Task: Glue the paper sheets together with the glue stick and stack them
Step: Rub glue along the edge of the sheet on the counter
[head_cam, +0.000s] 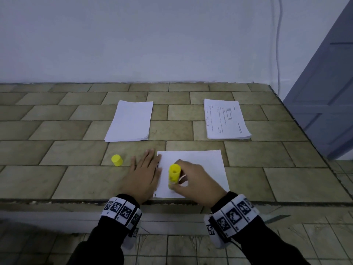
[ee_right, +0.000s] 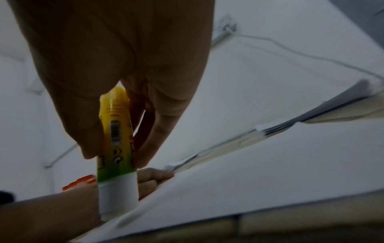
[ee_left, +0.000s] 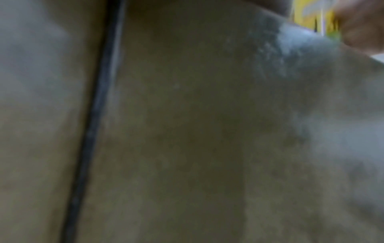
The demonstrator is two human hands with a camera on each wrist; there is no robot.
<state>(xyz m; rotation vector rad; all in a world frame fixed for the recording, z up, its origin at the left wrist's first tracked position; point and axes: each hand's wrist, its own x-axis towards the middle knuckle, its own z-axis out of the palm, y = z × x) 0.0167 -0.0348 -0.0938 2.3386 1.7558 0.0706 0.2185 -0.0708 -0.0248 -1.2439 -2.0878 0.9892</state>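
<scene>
Head view, read left to right from the grip on the glue stick. Well to the left of the grip: yellow cap, standing off the stick on the tiled counter. Just left of the grip: left hand, fingers straight and flat, fingertips over the left edge of the single sheet, pinning it. At the grip: right hand, fingers and thumb curled round the glue stick, which stands roughly upright with its lower end down on the sheet near the left edge. Beyond the grip, left: blank paper stack. Beyond the grip, right: printed paper stack.

Progress (judgement): cap off, one sheet laid out, glue going on at its left margin. Left to do: finish the glue line, lay a second sheet on, press, place the pair on a stack. How many pairs are already done cannot be told.

Hard to read: no glue trace visible on the sheet. Left wrist view is blurred counter surface, with only a corner of the stick. Right wrist view confirms white tip on paper; an orange object behind it is unidentifiable.
</scene>
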